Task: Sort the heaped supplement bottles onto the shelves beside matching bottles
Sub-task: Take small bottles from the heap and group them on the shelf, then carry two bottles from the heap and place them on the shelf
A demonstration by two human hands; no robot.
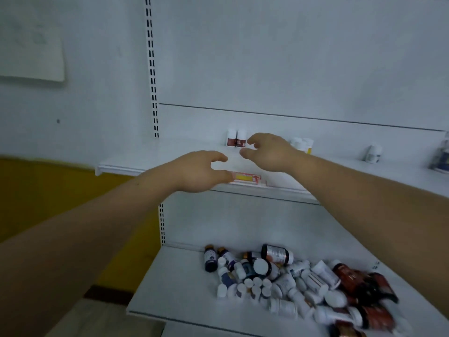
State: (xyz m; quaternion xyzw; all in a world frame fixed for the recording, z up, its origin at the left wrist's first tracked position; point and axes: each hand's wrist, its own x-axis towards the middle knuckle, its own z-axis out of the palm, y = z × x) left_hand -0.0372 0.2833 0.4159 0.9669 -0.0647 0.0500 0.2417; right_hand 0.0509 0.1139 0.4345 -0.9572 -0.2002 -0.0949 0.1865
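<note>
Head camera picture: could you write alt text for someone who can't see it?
Two empty hands, left hand and right hand, reach with loosely curled fingers over a white upper shelf, near two white bottles with dark red labels. On the lower shelf lies a heap of mixed supplement bottles.

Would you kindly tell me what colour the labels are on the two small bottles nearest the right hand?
Dark red labels on the two white bottles, seen in the head view.

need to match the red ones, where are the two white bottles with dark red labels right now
In the head view the two red-labelled bottles stand upright side by side at the back of the upper shelf, just left of the right hand.
</note>
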